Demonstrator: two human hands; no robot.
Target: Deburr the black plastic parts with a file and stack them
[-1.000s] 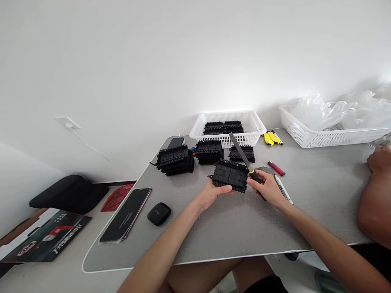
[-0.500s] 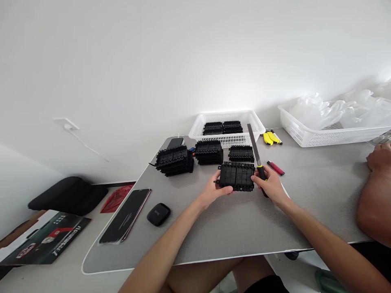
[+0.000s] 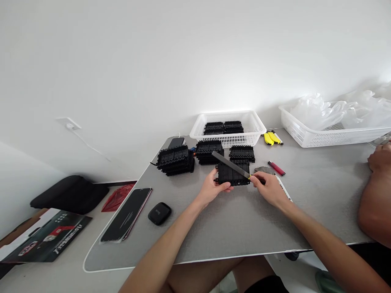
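Panel: black, rectangular, toothed along its edges; held over the grey tabletop.
File: grey blade slants across panel; contact unclear.
Left hand: clamped on panel's left end.
Right hand: wrapped around file's dark handle.

A white wall stands behind the grey, white-edged table. A wall socket holds a white plug. Dark skirting borders the pale floor. Wall brightness increases rightward.
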